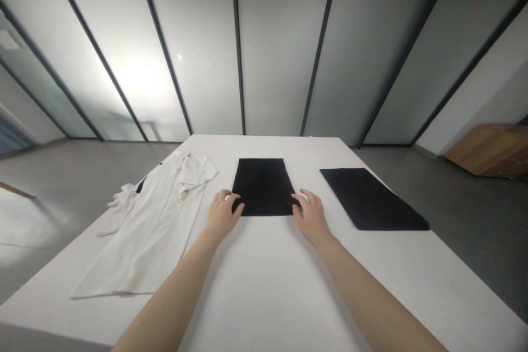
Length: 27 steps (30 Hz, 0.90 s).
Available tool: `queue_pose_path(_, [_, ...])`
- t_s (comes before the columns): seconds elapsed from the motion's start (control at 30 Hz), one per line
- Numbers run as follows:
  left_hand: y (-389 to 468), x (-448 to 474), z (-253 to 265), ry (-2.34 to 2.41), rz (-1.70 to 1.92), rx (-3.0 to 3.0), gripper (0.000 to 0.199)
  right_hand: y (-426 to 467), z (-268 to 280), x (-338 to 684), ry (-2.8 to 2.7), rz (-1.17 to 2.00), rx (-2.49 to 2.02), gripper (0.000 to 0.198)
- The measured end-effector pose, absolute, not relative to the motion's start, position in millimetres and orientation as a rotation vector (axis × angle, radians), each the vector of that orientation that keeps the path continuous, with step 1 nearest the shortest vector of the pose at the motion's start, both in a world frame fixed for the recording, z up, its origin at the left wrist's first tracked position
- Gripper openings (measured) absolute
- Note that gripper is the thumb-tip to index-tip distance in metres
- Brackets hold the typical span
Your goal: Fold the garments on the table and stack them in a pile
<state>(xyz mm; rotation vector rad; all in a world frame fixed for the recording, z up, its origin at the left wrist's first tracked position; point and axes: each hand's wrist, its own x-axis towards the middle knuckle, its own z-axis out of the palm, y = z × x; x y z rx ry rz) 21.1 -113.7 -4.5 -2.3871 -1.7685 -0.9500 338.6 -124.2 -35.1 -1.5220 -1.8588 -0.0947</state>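
A flat black rectangle (264, 187), seemingly a folded garment, lies on the white table straight ahead of me. At its left edge, near the front corner, my left hand (223, 212) rests with fingers curved and thumb apart from them. My right hand (310, 214) is at the opposite edge, its fingers spread and their tips touching the black cloth. Neither hand lifts it; both are open around its sides. Whether any layer is pinched under the fingertips is hard to see.
Loose white shirts (144, 242) spread over the table's left side, partly overlapping. To the right lies a black folded stack (373, 198) near the table edge. The white table (264, 286) faces a frosted glass partition (280, 44). A wooden cabinet (487, 148) stands far right.
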Motion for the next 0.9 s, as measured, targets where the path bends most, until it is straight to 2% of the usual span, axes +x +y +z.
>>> queue_pose_path(0.13, [-114,28,-16,-1.627,-0.803,-2.612,0.044,-128,-39,324,-2.114,0.051,-1.459,0.050])
queue_pose_path(0.3, [-109,23,-26,-1.703,-0.851,-2.659,0.040,-130,-41,319,-2.201,0.202,-1.555,0.050])
queue_pose_path(0.43, [-105,16,-24,-1.750,-0.943,-2.692,0.037,-127,-41,327,-2.098,0.190,-1.524,0.045])
queue_pose_path(0.6, [-103,15,-26,-1.895,-1.098,-2.542,0.049,-128,-43,330,-1.926,0.033,-1.729,0.041])
queue_pose_path(0.73, [-105,17,-23,-2.071,-0.980,-2.511,0.057,-130,-40,328,-1.920,0.014,-1.833,0.038])
queue_pose_path(0.9, [-108,17,-16,-2.132,-0.793,-2.467,0.054,-130,-34,329,-1.952,0.028,-1.858,0.035])
